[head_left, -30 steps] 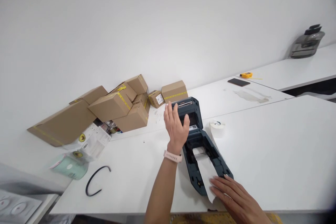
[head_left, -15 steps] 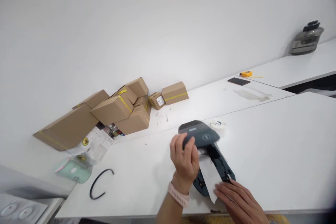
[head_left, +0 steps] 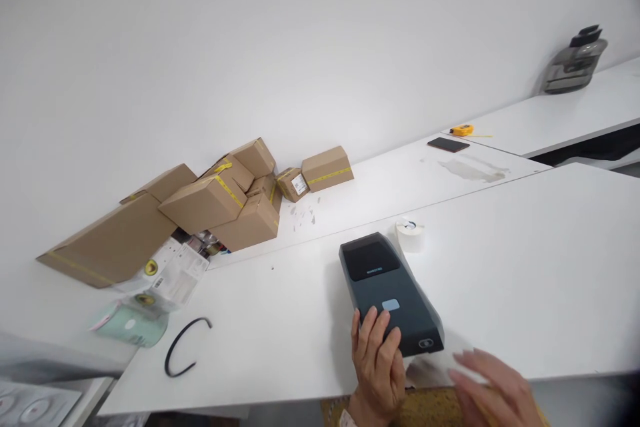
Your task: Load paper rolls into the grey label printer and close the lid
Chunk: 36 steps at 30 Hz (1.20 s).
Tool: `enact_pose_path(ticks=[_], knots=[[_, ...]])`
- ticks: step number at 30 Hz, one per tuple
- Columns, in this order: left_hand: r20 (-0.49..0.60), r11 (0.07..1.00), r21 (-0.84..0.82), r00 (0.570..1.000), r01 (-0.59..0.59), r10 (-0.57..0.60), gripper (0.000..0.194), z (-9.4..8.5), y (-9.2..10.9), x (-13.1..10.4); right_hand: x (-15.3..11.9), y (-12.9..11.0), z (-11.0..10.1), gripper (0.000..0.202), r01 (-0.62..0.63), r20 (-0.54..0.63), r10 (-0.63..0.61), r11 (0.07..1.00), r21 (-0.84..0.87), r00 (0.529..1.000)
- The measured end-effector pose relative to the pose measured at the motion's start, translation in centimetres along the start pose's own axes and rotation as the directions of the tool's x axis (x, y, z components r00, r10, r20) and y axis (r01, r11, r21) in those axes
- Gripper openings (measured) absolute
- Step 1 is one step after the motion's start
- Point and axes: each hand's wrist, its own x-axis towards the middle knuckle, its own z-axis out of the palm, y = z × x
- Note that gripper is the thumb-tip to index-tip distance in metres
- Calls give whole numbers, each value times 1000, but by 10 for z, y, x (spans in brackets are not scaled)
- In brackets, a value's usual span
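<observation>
A dark label printer [head_left: 400, 287] lies at the front of the white table with its lid down. My left hand [head_left: 379, 363] is on its front left part, fingers bent over the lid beside a light blue button; the thumb is hidden. My right hand [head_left: 493, 387], blurred, is off the printer to the right of its front end, fingers apart with nothing seen in them. Behind the printer stands a roll of white labels [head_left: 411, 239], its strip running toward the printer's back. Whether paper sticks out at the front I cannot tell.
Cardboard boxes [head_left: 205, 203] are piled at the back left. A black curved band [head_left: 173, 353], a mint green pouch [head_left: 133, 325] and plastic-wrapped papers [head_left: 183, 277] lie to the left. Farther right are a phone [head_left: 449, 144], a yellow tape measure [head_left: 463, 130] and a grey bottle [head_left: 575, 60].
The printer's lid has swung down from raised to shut under my left hand. My right hand has let go of the white paper strip and moved right, away from the printer.
</observation>
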Motion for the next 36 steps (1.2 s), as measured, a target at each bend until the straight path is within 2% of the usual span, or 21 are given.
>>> enact_pose_path(ticks=[2,3,5,8,12,16,19,20,22,24,25,26,27,28,29,30,31,32,33,34,36], knots=[[5,1000,-21,1000,3,-3,44,2,-1,-2,27,-3,5,49,-285,-11,287,955,85,958],[-8,1000,-30,1000,2,-2,44,3,-1,-2,42,-4,10,47,-416,18,418,898,142,908],[-61,999,-47,998,0,-2,42,6,0,-1,73,-4,22,51,-616,173,592,744,258,787],[-125,998,-70,992,1,-10,37,9,1,0,98,-1,39,65,-738,353,649,558,380,673],[-132,997,-78,991,20,-30,37,14,1,-6,98,-1,42,72,-788,414,675,462,408,610],[-156,994,-101,986,42,-58,36,20,0,-9,92,-3,41,70,-783,392,681,486,389,618],[-168,992,-108,983,61,-79,35,20,1,-4,92,-4,43,65,-757,337,679,556,342,652],[-158,993,-102,984,64,-80,35,18,2,-2,92,-5,43,62,-730,299,667,604,320,683],[-104,993,-86,991,78,-87,35,11,6,-1,91,-7,41,54,-614,188,585,745,259,789],[-105,983,-76,980,164,-172,32,5,15,-11,87,-9,38,49,-427,99,416,888,171,904],[-127,965,-90,958,248,-258,28,3,20,-20,84,-9,35,47,-332,92,322,934,131,942],[-243,929,-132,897,347,-370,21,2,26,-30,81,-10,33,47,-249,111,238,963,102,965],[-305,898,-198,845,394,-438,15,3,32,-41,78,-10,31,47,-188,147,174,978,86,974],[-263,863,-292,833,411,-486,18,5,38,-52,76,-10,30,47,-147,184,130,986,81,974],[-119,755,-384,782,531,-611,29,8,43,-60,73,-10,29,48,-124,208,105,989,79,972],[55,604,-454,697,655,-715,39,10,48,-65,72,-10,28,48,-113,220,93,991,78,971],[262,403,-493,573,771,-777,47,13,52,-66,71,-10,28,48,-109,221,89,991,78,971],[447,183,-504,436,844,-781,54,16,55,-64,70,-9,29,48,-109,217,89,991,78,972],[587,-13,-499,326,867,-741,59,17,56,-58,70,-9,29,48,-108,210,90,991,76,973],[680,-166,-493,259,854,-686,65,18,57,-50,71,-8,29,48,-103,207,86,992,71,975],[749,-324,-510,227,797,-622,70,18,57,-33,72,-7,30,47,-82,212,68,995,54,975]])
